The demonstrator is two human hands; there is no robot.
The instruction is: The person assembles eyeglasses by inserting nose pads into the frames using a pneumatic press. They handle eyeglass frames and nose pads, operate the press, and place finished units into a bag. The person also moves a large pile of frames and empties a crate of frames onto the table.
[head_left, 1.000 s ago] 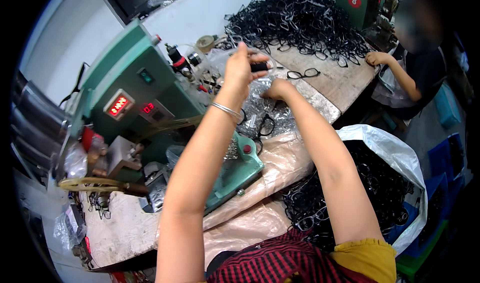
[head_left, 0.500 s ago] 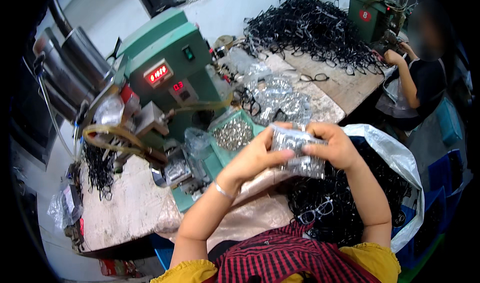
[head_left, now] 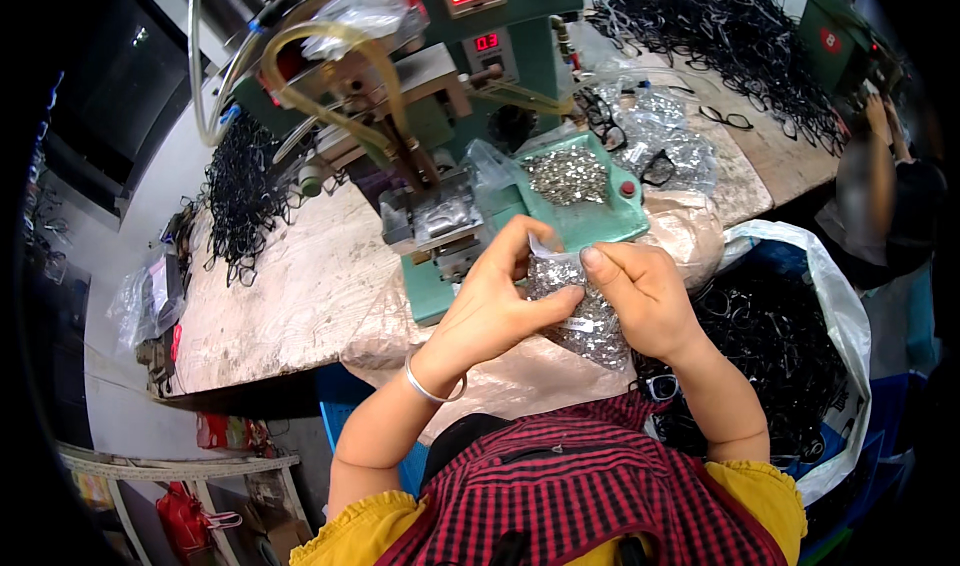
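Note:
A clear plastic bag (head_left: 590, 341) full of small silvery metal parts is held up before my chest. My left hand (head_left: 485, 306) grips its left side, thumb across the front and the other fingers partly hidden behind. My right hand (head_left: 645, 296) pinches the upper right corner, with the thumb near the bag's top edge. Just beyond the bag lies a green tray (head_left: 600, 228) with a pile of loose metal parts (head_left: 568, 175) in it. A small metal fixture (head_left: 445, 221) of the green machine (head_left: 540, 61) stands to the left of the tray.
At my right is a white sack (head_left: 852, 361) of black glasses frames (head_left: 765, 336). More frames are heaped on the table at the far right (head_left: 720, 41) and hang at the left (head_left: 240, 206). Filled plastic bags (head_left: 670, 136) lie behind the tray. A co-worker (head_left: 885, 196) sits at the right.
My view has swung left and down, bringing the machine nearer the middle. The bag, seen flat before, now hangs more upright, and my right hand has shifted its hold to the top corner.

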